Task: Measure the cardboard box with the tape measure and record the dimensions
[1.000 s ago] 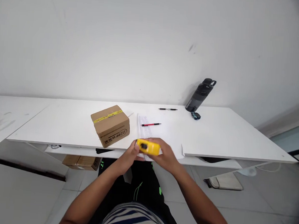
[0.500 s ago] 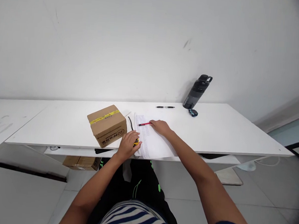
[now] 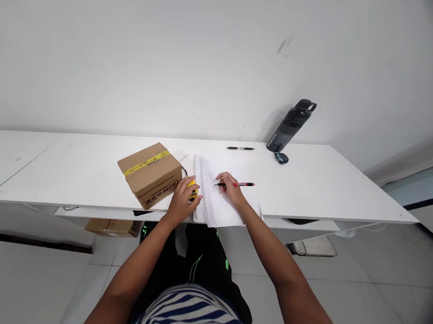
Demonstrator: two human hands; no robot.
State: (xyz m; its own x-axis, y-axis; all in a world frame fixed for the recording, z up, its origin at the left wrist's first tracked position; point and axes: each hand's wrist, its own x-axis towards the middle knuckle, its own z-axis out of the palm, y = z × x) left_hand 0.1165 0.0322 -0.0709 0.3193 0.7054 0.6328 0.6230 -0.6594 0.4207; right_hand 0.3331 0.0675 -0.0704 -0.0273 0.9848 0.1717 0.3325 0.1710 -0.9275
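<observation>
My left hand [image 3: 181,200] is closed around a yellow and black tape measure [image 3: 193,194], between the cardboard box and the notebook; its dark strap reaches toward the box. With my right hand [image 3: 231,189] I grip a red and black pen [image 3: 245,184], its point turned left, close to the written lines. Whether the point touches the paper I cannot tell. Under that hand lies the open notebook [image 3: 222,212], with dense handwriting near its fold and a blank area to the right. The cardboard box [image 3: 150,173], sealed with yellow tape, sits left of my left hand.
A second pen [image 3: 240,148] lies behind the notebook. Toward the back right stand a dark bottle [image 3: 291,126] and a small dark object [image 3: 282,158]. The white desk [image 3: 72,173] meets the wall behind. Another carton [image 3: 112,227] is below, at the left.
My right hand has shifted its hold on the pen: the pen stuck out leftward before, and now its rear end extends to the right. More of the tape measure shows under my left hand.
</observation>
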